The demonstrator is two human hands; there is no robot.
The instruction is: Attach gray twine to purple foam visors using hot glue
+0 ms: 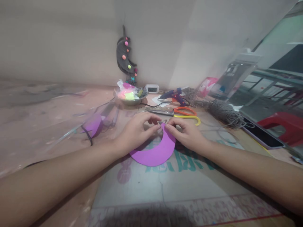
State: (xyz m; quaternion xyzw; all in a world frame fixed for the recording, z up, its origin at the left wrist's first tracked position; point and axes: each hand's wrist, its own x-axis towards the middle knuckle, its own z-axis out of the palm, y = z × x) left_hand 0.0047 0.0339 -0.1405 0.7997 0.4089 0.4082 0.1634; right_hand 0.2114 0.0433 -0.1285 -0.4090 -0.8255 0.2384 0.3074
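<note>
A purple crescent-shaped cutout (153, 154), smooth like foam sheet or card, lies on the printed board with its narrow tip pointing away from me. My right hand (186, 130) pinches that tip between thumb and fingers from the right. On the other side, my left hand (139, 127) has its thumb and index finger closed at the same tip, on what looks like a bit of grey string (162, 122). The fingers partly cover the string, so its exact hold is hard to see. Just beyond my hands rest scissors (174, 114) with one orange and one yellow handle loop.
Behind the scissors are a blue glue gun (174, 95), a metal bowl (132, 101) of colourful scraps and a small digital clock (152, 89). A grey yarn bundle (223, 113) and phone (262, 134) lie right. Purple scraps (94, 125) sit left. A decorated grey crescent (123, 56) hangs on the wall.
</note>
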